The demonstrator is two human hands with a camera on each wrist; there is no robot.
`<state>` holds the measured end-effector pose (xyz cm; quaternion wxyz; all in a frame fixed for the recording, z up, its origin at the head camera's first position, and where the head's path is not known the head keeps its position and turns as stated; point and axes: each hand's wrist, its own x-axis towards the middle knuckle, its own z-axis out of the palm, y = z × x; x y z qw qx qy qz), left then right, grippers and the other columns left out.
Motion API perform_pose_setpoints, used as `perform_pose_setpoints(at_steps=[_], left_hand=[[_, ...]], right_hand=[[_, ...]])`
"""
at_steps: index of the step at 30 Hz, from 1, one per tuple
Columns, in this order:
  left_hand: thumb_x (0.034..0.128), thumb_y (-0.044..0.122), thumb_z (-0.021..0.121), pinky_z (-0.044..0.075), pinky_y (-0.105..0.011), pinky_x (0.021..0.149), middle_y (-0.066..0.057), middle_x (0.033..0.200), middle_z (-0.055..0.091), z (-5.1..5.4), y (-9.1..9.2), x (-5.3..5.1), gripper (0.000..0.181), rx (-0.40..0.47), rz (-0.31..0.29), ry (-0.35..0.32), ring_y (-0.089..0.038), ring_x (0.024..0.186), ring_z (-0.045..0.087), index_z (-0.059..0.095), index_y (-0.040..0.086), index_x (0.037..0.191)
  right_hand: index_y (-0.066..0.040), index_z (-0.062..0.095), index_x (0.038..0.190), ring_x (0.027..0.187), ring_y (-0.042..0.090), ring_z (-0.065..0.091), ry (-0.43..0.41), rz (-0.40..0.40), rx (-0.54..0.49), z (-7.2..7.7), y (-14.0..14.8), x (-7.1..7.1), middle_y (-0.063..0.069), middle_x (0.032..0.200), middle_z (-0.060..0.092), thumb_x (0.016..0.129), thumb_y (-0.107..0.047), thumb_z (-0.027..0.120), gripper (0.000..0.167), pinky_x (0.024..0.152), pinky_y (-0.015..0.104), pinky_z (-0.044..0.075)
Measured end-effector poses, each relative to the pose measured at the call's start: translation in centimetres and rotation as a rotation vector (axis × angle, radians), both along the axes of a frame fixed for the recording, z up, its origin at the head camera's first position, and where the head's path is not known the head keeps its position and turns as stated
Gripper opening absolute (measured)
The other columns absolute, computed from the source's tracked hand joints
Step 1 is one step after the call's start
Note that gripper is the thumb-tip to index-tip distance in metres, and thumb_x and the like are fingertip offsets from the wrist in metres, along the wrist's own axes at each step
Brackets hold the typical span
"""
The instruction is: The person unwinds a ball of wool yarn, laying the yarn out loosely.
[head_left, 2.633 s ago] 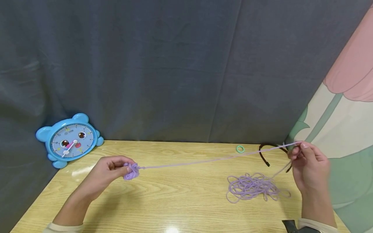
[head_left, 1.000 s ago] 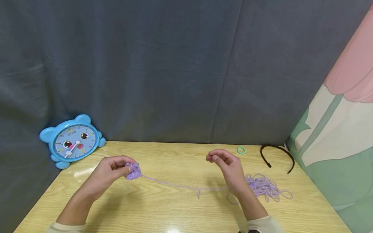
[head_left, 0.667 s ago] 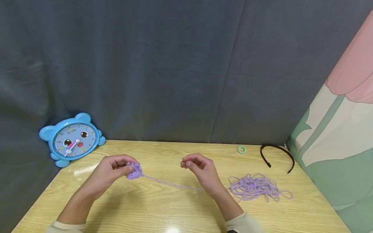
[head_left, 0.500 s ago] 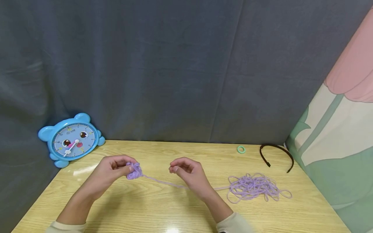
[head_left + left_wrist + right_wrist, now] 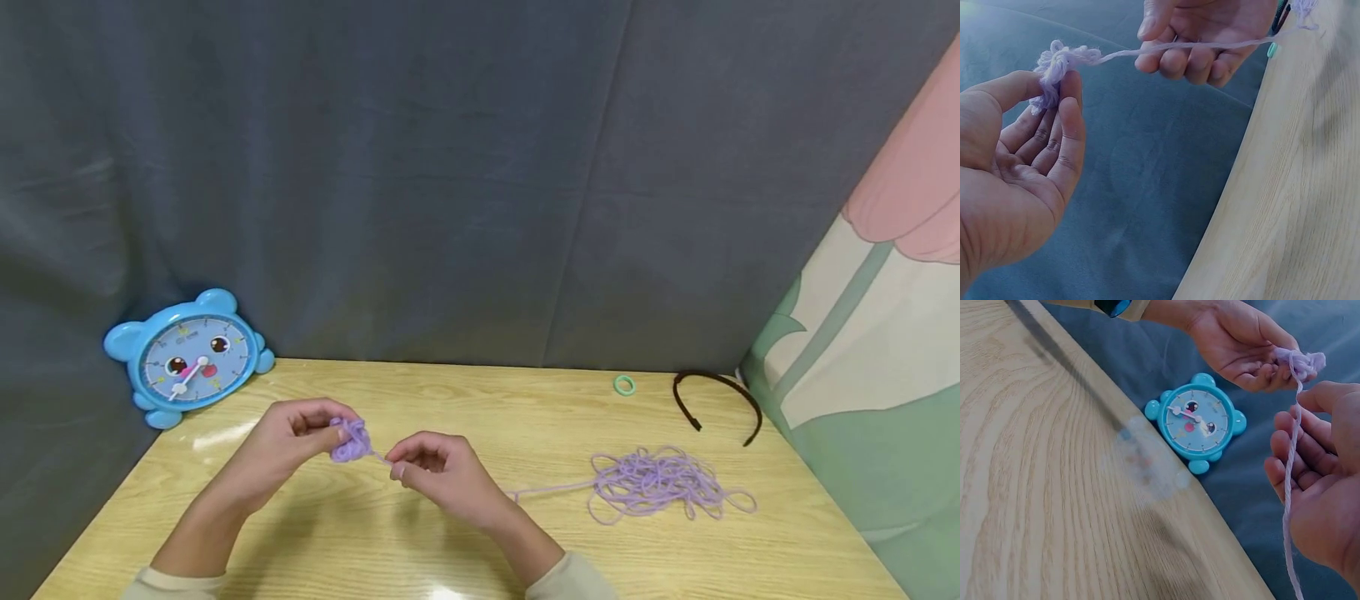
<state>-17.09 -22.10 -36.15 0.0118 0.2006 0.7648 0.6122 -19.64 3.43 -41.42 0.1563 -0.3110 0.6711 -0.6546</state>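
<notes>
Between thumb and fingertips, my left hand [image 5: 288, 446] pinches a small wound bundle of lilac yarn [image 5: 350, 440], raised above the table. A strand [image 5: 1229, 45] leads from the bundle past my right hand [image 5: 442, 475] to a loose, tangled pile of the same yarn [image 5: 652, 482] on the table's right. My right fingertips touch the strand close to the bundle. In the left wrist view, the right thumb stands apart from the fingers, with the strand running over them. The right wrist view shows the strand [image 5: 1289, 506] hanging down past that hand.
A blue bear-shaped clock [image 5: 195, 362] leans against the dark curtain [image 5: 420, 183] at the back left. At the back right lie a green ring [image 5: 624, 385] and a black headband [image 5: 720, 379] on the wooden table [image 5: 360, 542].
My right hand, which held the strand stretched far to the right, has let it go and come left to the bundle. The strand has slackened. My left hand keeps nearly the same place.
</notes>
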Motion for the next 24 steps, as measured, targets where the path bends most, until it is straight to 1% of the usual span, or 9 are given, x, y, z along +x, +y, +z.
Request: perform_pose_setpoints(at_steps=[2,6,9,15,20,24], left_hand=[[0.1012,0.006,0.063,0.059,-0.027,0.076,0.004,0.097,0.075,0.1,0.0,0.0,0.019,-0.004,0.004,-0.002,-0.009,0.085,0.07,0.068,-0.008,0.113],[0.101,0.007,0.063,0.059,-0.027,0.076,0.004,0.096,0.075,0.3,-0.1,0.0,0.018,-0.01,0.011,-0.02,-0.008,0.084,0.07,0.069,-0.006,0.113],[0.1009,0.008,0.064,0.06,-0.028,0.076,0.005,0.096,0.076,0.3,-0.2,0.1,0.018,-0.015,0.019,-0.029,-0.007,0.084,0.07,0.069,-0.005,0.112],[0.1005,0.007,0.064,0.061,-0.028,0.075,0.004,0.097,0.076,0.3,-0.2,0.1,0.019,-0.016,0.022,-0.03,-0.008,0.083,0.07,0.069,-0.007,0.112],[0.1002,0.006,0.065,0.06,-0.028,0.074,0.004,0.097,0.077,0.4,-0.2,0.2,0.023,-0.018,-0.004,-0.048,-0.009,0.082,0.07,0.067,-0.011,0.115],[0.0998,0.007,0.065,0.059,-0.027,0.072,0.005,0.097,0.077,0.2,-0.1,0.1,0.025,-0.033,-0.034,-0.072,-0.008,0.08,0.07,0.066,-0.011,0.117]], right_hand=[[0.001,0.071,0.114,0.083,0.003,0.062,-0.003,0.006,-0.003,0.0,0.2,0.1,0.023,0.102,0.068,0.1,-0.015,0.066,0.022,0.075,0.018,0.052],[0.0,0.072,0.11,0.074,0.002,0.056,0.007,0.001,0.005,0.1,0.8,0.2,0.005,0.09,0.067,0.1,-0.015,0.067,0.019,0.067,0.016,0.047],[0.0,0.072,0.109,0.07,0.001,0.051,0.022,-0.001,0.017,0.4,1.5,0.2,-0.004,0.088,0.064,0.1,-0.016,0.067,0.019,0.064,0.016,0.044],[0.004,0.071,0.108,0.067,0.002,0.046,0.073,-0.044,0.012,1.3,3.8,0.2,-0.005,0.088,0.063,0.101,-0.013,0.066,0.019,0.061,0.017,0.042],[0.003,0.071,0.106,0.065,0.003,0.043,0.114,-0.085,-0.013,2.1,5.6,-0.1,-0.005,0.084,0.062,0.101,-0.01,0.064,0.016,0.059,0.02,0.04],[0.002,0.07,0.104,0.066,0.004,0.044,0.141,-0.124,-0.013,2.6,6.8,-0.2,-0.005,0.081,0.06,0.101,-0.01,0.064,0.014,0.059,0.022,0.042]])
